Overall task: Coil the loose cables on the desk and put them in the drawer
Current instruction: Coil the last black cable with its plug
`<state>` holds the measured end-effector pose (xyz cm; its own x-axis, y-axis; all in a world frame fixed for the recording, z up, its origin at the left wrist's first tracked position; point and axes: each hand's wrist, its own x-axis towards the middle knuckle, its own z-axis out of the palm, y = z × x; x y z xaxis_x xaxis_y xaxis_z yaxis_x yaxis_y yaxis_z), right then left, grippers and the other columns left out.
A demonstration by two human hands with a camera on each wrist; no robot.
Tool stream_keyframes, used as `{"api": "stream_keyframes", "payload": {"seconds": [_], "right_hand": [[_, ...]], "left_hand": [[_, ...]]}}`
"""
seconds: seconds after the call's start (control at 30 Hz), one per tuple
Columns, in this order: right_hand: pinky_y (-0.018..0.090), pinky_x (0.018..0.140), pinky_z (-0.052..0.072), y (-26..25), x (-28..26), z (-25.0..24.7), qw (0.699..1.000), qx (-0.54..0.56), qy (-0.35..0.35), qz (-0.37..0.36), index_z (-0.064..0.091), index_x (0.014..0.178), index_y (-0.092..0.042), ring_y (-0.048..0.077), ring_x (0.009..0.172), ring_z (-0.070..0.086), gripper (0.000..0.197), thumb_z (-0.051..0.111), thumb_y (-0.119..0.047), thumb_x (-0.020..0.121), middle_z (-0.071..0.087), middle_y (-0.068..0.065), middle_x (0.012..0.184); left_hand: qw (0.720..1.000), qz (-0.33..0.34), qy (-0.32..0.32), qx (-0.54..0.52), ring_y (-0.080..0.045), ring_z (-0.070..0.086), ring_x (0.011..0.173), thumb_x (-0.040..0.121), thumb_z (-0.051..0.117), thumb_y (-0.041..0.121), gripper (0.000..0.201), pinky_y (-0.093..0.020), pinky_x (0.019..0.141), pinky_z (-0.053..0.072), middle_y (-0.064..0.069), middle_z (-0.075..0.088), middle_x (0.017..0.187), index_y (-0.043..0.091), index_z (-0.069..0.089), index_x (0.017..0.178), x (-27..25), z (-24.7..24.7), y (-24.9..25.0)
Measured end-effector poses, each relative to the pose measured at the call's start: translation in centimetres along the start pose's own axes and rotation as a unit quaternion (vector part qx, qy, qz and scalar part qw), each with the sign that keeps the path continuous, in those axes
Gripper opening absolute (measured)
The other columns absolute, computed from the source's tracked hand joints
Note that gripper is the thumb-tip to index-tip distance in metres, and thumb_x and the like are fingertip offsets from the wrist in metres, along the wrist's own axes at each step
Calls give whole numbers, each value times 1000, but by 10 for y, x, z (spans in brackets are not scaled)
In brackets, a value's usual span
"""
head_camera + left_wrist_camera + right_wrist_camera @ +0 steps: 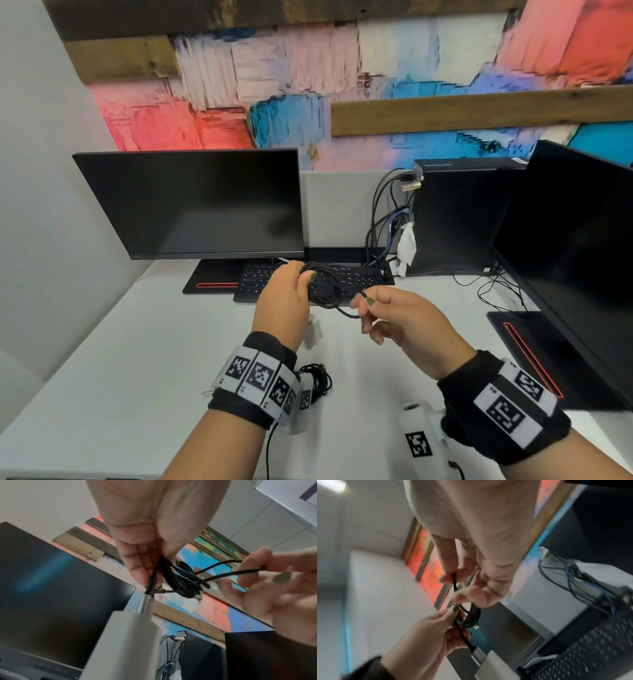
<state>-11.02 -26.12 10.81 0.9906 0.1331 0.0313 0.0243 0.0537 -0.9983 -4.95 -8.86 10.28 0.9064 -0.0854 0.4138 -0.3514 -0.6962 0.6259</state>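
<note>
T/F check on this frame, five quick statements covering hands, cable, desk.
1. The left hand grips a black cable coil. True.
2. The right hand is empty. False: it pinches a loose strand of that cable.
3. A white charger block hangs from the cable below the left hand. True.
4. Both monitors are lit. False: the left monitor and right monitor are dark.
5. The held coil rests on the keyboard. False: it is held above it.

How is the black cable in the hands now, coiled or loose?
Mostly coiled: the left hand grips a bundle of loops of the black cable, and the right hand pinches one loose strand.
</note>
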Motion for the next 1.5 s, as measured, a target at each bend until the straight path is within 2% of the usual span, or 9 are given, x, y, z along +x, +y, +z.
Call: {"api": "stream_keyframes", "payload": {"seconds": [0.13,0.27,0.43,0.5,0.6,0.87,1.07,1.2,1.5], "right_hand": [[27,54,40,-1,1,-1,997,73,-18,18,54,85,-6,23,54,50,20,40,-12,98,63,13,75],[23,53,40,5,1,-4,994,-112,10,14,60,93,-12,15,47,41,24,38,-12,101,56,2,62],[18,56,49,14,2,-1,969,-244,43,27,63,85,-17,4,54,60,18,53,-3,91,65,3,72],[13,63,50,16,5,1,973,-210,92,25,64,81,-15,3,65,67,18,56,-1,89,70,8,82],[29,87,54,16,7,3,979,-162,124,30,70,87,-19,15,91,70,14,65,-7,83,73,1,94],[32,101,47,6,0,14,994,109,24,13,68,112,-9,20,110,62,36,45,8,90,69,9,113],[27,90,49,9,6,12,988,128,73,50,65,117,-11,15,104,66,35,53,6,88,72,4,108],[38,90,43,9,6,10,988,77,89,98,68,109,-19,16,97,64,32,59,1,85,73,0,102],[36,85,40,0,8,16,989,45,115,76,64,107,-20,13,71,56,17,56,-18,91,63,-2,73]], "left_hand": [[1000,-4,0,-2,-11,46,80,100,37,24,23,-17,63,26,4,55,90,13,57,97,0,0,-1],[1000,-13,10,-3,-12,47,79,100,38,24,22,-20,64,27,3,55,89,13,56,96,1,-2,-6],[999,-9,6,-35,-6,49,72,98,39,23,24,-16,61,34,2,58,80,12,57,87,-2,-3,-4],[998,-11,-3,-69,-10,53,71,98,40,23,25,-23,67,44,2,60,76,13,57,83,-4,-1,-1],[993,-20,-14,-113,-14,56,69,98,40,21,25,-28,65,45,6,60,70,18,59,81,-10,1,6],[989,-24,-26,-146,-15,59,70,98,41,22,25,-29,67,47,6,61,70,24,56,77,-15,10,12],[992,1,-51,-118,-14,57,74,98,39,23,25,-33,70,49,3,62,77,17,60,86,-16,13,15],[996,38,-52,-68,-6,49,73,99,39,22,20,-11,63,36,11,54,78,18,55,87,-18,14,18],[996,44,-59,-51,-14,47,76,99,39,22,20,-22,67,40,8,48,77,16,51,85,-18,18,18]]}}
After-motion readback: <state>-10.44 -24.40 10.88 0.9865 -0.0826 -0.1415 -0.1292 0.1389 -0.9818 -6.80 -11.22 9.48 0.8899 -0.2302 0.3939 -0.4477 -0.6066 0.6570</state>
